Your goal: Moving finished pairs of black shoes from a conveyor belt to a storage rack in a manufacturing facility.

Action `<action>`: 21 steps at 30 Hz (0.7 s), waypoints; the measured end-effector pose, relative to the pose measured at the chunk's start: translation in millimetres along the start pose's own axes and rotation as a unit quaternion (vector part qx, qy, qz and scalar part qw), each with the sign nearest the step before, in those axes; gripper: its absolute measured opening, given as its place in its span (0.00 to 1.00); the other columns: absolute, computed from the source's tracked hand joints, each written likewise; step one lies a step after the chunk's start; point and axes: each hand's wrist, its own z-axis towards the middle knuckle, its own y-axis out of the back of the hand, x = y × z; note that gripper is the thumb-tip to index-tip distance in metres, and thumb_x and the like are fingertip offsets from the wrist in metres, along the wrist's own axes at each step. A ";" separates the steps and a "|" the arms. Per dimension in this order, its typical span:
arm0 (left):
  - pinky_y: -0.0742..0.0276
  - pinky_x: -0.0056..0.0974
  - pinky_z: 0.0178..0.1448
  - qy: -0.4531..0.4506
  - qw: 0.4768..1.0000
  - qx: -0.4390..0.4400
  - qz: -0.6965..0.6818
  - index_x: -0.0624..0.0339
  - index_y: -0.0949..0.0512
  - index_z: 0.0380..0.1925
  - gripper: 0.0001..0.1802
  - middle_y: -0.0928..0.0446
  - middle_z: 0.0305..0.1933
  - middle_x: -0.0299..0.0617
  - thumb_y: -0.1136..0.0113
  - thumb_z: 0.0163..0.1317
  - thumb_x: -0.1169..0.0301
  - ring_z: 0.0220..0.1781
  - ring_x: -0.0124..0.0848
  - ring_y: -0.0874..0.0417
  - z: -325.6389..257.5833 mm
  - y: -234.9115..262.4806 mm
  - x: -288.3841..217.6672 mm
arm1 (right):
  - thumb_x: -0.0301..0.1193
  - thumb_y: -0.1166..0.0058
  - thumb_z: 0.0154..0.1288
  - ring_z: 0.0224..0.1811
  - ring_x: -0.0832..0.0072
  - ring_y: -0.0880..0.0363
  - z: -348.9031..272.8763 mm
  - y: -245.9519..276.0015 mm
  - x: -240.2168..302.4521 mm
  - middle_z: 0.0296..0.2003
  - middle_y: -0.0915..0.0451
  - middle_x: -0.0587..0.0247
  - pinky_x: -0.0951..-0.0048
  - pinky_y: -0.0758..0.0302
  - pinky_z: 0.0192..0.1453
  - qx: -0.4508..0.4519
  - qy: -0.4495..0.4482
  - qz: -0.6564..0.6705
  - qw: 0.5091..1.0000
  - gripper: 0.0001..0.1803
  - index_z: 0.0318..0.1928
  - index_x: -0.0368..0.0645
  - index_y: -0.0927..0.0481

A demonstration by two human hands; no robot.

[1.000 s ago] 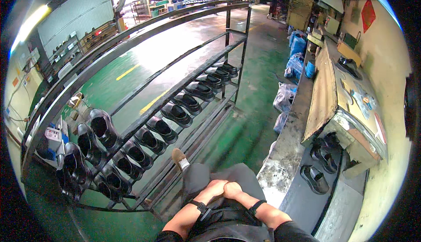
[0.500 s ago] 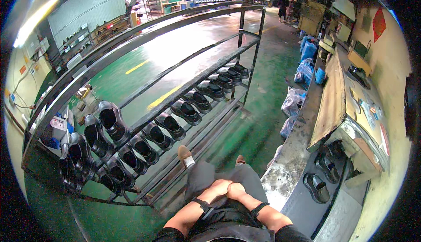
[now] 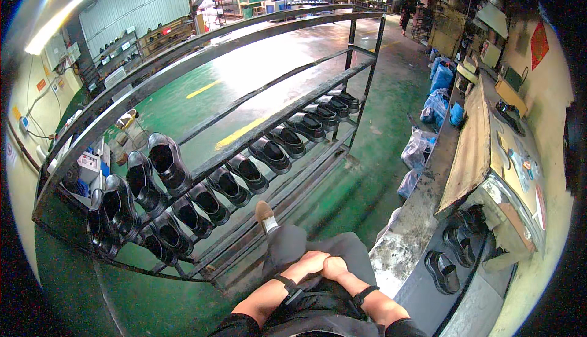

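Observation:
My left hand [image 3: 307, 262] and my right hand [image 3: 335, 268] rest together on my lap, fingers closed against each other, holding nothing. A black strap sits on each wrist. My grey-trousered leg stretches forward and my tan shoe [image 3: 265, 213] is propped on a low bar of the black metal rack [image 3: 257, 132]. A row of several black shoes [image 3: 247, 172] stands on the rack's shelf just beyond my foot.
A worn workbench [image 3: 474, 147] runs along the right, with black sandals [image 3: 441, 271] on a grey ledge beside it. Blue and clear bags [image 3: 435, 106] lie on the green floor [image 3: 373, 153] farther back. Shelving stands in the far hall.
The view has tilted and shifted, bringing the rack and shoes closer and more central. My hands stay clasped on my lap.

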 end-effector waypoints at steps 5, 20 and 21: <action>0.28 0.48 0.55 0.001 1.000 -0.006 0.002 0.54 0.22 0.44 0.18 0.23 0.50 0.48 0.56 0.64 0.58 0.53 0.48 0.23 2.2 -1.6 2.5 | 0.38 0.46 0.47 0.35 0.60 0.17 1.2 0.7 0.2 0.31 0.17 0.51 0.61 0.22 0.41 -0.013 0.004 -0.002 1.000 0.12 0.26 0.42 0.17; 0.28 0.48 0.54 -0.004 1.000 -0.017 -0.003 0.52 0.22 0.45 0.17 0.22 0.49 0.48 0.54 0.62 0.60 0.53 0.48 0.23 1.7 -5.4 3.4 | 0.37 0.47 0.48 0.37 0.60 0.17 0.4 -2.8 -0.5 0.32 0.17 0.51 0.61 0.22 0.43 -0.006 -0.002 0.006 1.000 0.12 0.27 0.43 0.17; 0.28 0.48 0.54 -0.007 1.000 -0.017 -0.002 0.53 0.22 0.45 0.17 0.22 0.49 0.48 0.54 0.61 0.61 0.53 0.48 0.23 1.4 -4.9 3.8 | 0.37 0.47 0.48 0.37 0.60 0.17 0.6 -2.1 0.2 0.32 0.17 0.51 0.61 0.22 0.42 -0.008 -0.001 0.005 1.000 0.12 0.27 0.43 0.17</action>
